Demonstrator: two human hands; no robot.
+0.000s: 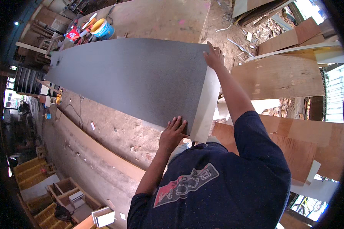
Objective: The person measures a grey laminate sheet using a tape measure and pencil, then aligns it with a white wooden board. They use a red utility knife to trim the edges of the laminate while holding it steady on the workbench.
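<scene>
A long dark grey sheet (133, 72) lies across the table, running away to the far left. A pale cream sheet or board (206, 103) shows from under its right end. My left hand (174, 133) rests with spread fingers on the grey sheet's near right corner. At the far right corner, my right hand (215, 56) touches the sheet with its fingers apart, reaching over the edge. What lies beneath the sheets is mostly hidden.
Behind the sheet is a wooden tabletop (160, 19) with a yellow and blue bucket (102, 29) and a red packet (72, 35). Plywood panels (279, 78) lean at right. A long board (99, 143) lies on the floor, with wooden drawer units (70, 194) at lower left.
</scene>
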